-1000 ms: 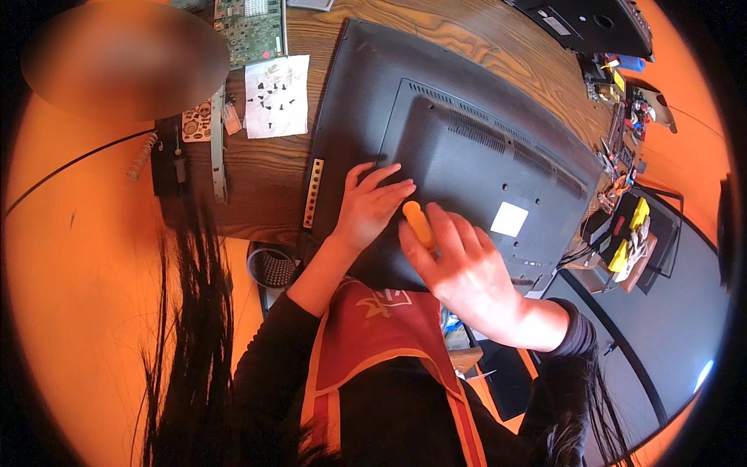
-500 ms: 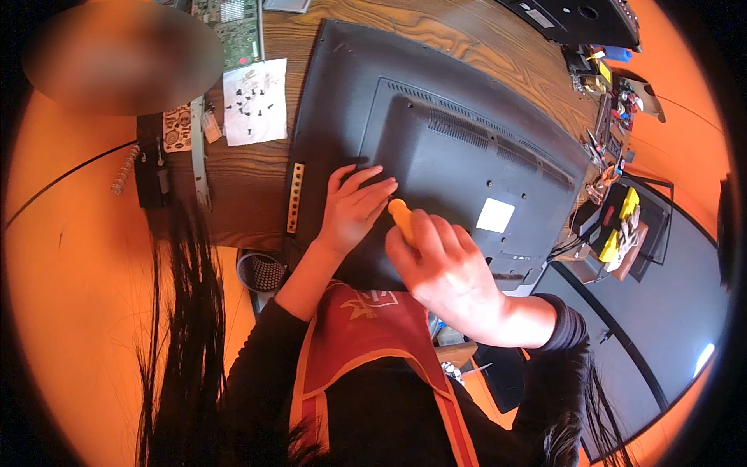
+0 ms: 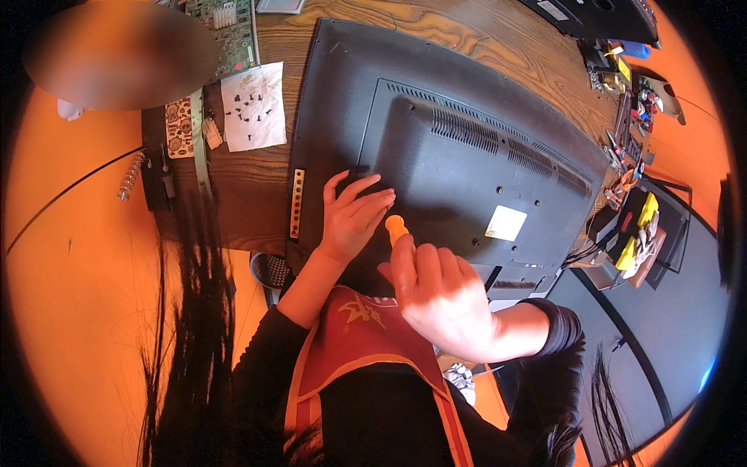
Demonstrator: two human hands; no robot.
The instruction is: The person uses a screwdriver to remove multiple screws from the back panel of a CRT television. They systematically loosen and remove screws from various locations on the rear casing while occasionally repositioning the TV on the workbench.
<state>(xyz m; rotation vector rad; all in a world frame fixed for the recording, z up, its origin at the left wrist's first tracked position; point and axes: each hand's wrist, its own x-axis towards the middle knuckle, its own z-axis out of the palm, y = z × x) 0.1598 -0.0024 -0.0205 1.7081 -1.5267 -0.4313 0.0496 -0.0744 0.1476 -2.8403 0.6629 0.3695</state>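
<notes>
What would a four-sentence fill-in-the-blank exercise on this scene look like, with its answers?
1. The person's ____ hand grips the yellow-orange handle.
2. Small dark screws lie on a sheet whose colour is ____.
3. In the picture, that sheet lies to the ____ of the black casing.
4. The orange-trimmed apron is ____.

Missing words: right; white; left; red.

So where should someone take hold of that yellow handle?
Probably around the body of the yellow handle, coming from the person's right, as the right hand does: the handle's rounded end pokes out toward the left hand, which crowds the other side.
</notes>
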